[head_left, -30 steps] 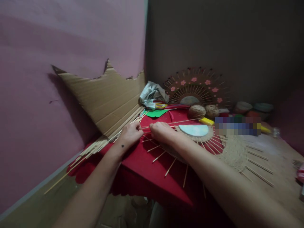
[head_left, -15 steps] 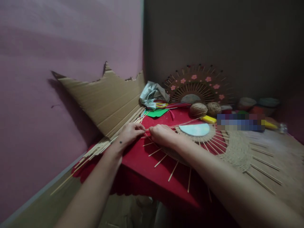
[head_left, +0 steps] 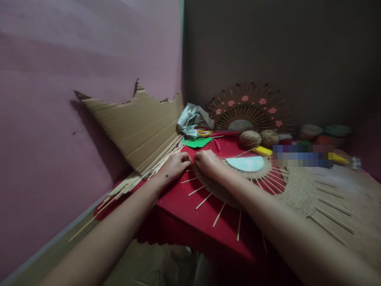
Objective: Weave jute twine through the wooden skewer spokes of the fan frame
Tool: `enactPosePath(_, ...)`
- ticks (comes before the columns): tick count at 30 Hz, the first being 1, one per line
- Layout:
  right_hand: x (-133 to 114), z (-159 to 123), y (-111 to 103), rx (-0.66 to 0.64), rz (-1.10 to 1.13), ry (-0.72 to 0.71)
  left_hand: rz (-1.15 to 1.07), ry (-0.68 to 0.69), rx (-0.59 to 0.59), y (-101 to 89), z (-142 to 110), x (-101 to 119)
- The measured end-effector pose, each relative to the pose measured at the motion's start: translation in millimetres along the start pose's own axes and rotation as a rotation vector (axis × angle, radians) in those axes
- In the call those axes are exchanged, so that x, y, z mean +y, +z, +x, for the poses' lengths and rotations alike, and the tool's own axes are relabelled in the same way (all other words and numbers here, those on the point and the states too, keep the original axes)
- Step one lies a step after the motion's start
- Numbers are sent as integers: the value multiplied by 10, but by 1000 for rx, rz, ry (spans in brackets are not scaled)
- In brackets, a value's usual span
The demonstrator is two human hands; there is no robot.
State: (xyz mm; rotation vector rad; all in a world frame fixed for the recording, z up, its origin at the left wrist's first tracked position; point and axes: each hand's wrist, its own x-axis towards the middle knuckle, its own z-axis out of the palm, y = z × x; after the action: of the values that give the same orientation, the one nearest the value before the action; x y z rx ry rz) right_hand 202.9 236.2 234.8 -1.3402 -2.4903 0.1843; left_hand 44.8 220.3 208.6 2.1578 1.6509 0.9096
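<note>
A half-round fan frame of thin sticks and woven twine lies on the red cloth (head_left: 175,202), with a pale blue half-disc (head_left: 245,163) at its centre. My left hand (head_left: 177,163) is at the frame's left end, thumb and fingertips pinched together; what they hold is too small to make out. Close beside it, my right hand (head_left: 208,163) is curled over the woven band, fingers closed. Twine (head_left: 242,153) runs from a twine ball (head_left: 250,139) to behind the right hand, which appears to grip it. My right forearm covers part of the band.
Loose sticks (head_left: 127,186) lie along the left, below a leaning cardboard sheet (head_left: 133,131). Behind are a crumpled grey bag (head_left: 195,119), green sheet (head_left: 199,142), a second twine ball (head_left: 269,137), a yellow-handled tool (head_left: 263,151) and a flowered fan (head_left: 244,107) against the wall.
The view has shifted slightly. My left hand has moved right, and my right hand a little right and up. Both stay close together at the frame's left end.
</note>
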Motion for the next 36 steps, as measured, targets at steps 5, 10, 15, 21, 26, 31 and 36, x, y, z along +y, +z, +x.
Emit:
enactPosePath(5, 43, 100, -67, 17, 18, 56, -66, -51, -49, 33, 91, -18)
enactPosePath(10, 115, 153, -25, 49, 45, 77, -155, -59, -136, 12, 186, -27)
enactPosePath(15, 149, 189, 54, 54, 109, 32, -290, -65, -138, -28, 137, 30)
enactPosePath(21, 213, 322, 80, 1, 208, -33, -273, 70, -156, -93, 72, 65)
enactPosePath(26, 252, 351, 122, 19, 259, -30, 22, 173, -82, -116, 53, 78)
enactPosePath(31, 218, 296, 106, 33, 286, -15, 57, 171, -74, -116, 58, 73)
enactPosePath(36, 149, 190, -47, 5, 331, -42, -207, -43, -225, -180, 28, 78)
